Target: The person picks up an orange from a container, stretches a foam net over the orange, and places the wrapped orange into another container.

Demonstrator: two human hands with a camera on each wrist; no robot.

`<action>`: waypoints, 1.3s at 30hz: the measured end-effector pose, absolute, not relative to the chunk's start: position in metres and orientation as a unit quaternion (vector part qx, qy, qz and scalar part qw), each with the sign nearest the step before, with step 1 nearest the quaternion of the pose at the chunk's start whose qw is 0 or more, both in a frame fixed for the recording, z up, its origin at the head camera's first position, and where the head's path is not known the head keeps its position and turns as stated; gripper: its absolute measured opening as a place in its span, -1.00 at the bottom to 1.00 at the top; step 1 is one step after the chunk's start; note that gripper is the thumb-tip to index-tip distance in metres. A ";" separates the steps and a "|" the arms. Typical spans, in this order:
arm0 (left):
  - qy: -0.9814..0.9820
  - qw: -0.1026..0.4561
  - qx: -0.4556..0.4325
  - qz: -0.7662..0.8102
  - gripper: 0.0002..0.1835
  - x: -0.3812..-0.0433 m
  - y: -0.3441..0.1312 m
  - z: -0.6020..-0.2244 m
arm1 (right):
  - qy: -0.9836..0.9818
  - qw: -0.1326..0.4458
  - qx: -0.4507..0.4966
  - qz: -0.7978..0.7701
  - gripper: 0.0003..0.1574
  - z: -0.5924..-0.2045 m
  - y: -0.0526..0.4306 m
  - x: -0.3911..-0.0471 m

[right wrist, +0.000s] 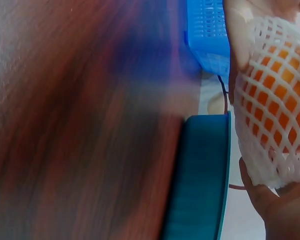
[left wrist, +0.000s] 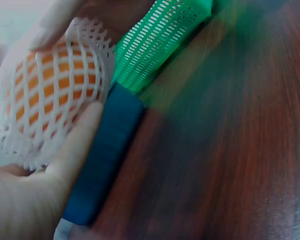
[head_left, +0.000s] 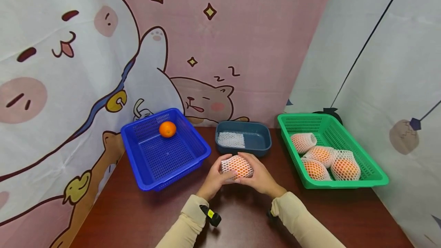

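An orange in a white foam net point(head_left: 241, 167) is held between both hands over the front middle of the table. My left hand point(head_left: 214, 177) grips its left end, with the thumb pressed along the net in the left wrist view. On the other end, my right hand point(head_left: 260, 175) curls its fingers and thumb round the same fruit. Orange peel shows through the holes of the net point(left wrist: 55, 85). Just beyond the hands sits a dark blue-green tray point(head_left: 258, 137) with a flattened foam net point(head_left: 231, 139) lying in its left half.
At the left, a blue basket point(head_left: 165, 179) holds one bare orange point(head_left: 167, 129). A green basket point(head_left: 344, 183) stands at the right with several net-wrapped oranges point(head_left: 345, 167) inside. A printed cloth point(head_left: 241, 41) hangs behind the brown table point(head_left: 144, 217).
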State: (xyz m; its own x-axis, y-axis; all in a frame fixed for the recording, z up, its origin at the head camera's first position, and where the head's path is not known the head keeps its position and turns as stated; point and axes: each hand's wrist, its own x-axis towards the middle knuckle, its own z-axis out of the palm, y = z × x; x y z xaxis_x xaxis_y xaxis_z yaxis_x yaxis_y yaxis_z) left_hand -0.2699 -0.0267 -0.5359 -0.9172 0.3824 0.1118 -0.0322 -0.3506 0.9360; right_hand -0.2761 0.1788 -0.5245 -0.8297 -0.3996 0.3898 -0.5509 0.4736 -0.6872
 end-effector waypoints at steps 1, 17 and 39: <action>0.562 0.125 0.164 0.801 -0.31 -0.270 -0.027 -0.535 | -0.855 0.085 0.280 0.429 0.13 -0.524 0.178 -0.276; 0.603 0.135 0.186 0.764 -0.38 -0.271 -0.037 -0.529 | -0.836 0.068 0.299 0.455 0.06 -0.516 0.175 -0.265; 0.875 -0.117 0.214 0.418 -0.48 -0.295 -0.113 -0.471 | -0.832 0.075 0.264 0.481 -0.03 -0.495 0.177 -0.245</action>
State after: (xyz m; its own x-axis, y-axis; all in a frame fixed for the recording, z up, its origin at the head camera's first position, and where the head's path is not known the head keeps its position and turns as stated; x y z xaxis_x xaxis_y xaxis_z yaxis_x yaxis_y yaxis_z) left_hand -0.2950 -0.1129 -0.4712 -0.8808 0.2777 0.3835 0.4729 0.5578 0.6821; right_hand -0.2454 0.1768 -0.4947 -0.8492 -0.3677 0.3790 -0.5118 0.3968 -0.7619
